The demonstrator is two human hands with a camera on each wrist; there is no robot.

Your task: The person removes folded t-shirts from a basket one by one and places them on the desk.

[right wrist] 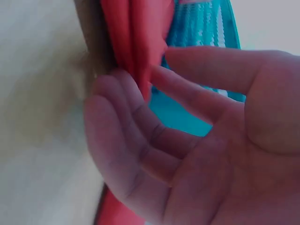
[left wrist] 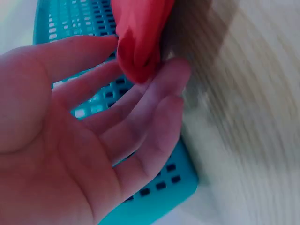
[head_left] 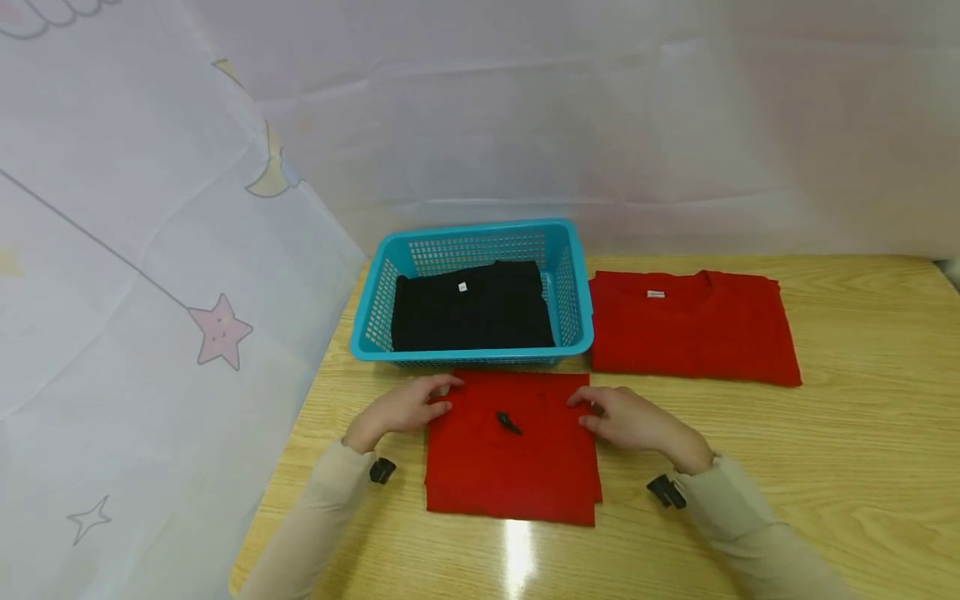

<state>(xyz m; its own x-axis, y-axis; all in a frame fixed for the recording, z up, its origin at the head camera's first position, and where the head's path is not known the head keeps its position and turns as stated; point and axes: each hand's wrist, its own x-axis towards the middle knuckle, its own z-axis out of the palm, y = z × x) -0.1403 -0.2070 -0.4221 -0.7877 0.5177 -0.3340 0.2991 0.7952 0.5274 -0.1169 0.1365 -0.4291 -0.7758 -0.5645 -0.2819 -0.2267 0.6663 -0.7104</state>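
Note:
A folded red T-shirt with a small dark mark lies in front of the blue basket. My left hand is at its upper left edge; in the left wrist view, the red cloth comes between the thumb and curled fingers. On the opposite edge, my right hand holds the shirt in the same way. The right wrist view has the folded cloth layers between thumb and fingers. How firmly either hand pinches is hard to tell from the blurred wrist views.
Behind the shirt stands a blue plastic basket with a folded black garment inside. Another folded red T-shirt with a white label lies right of the basket on the wooden table. A pale patterned sheet hangs behind.

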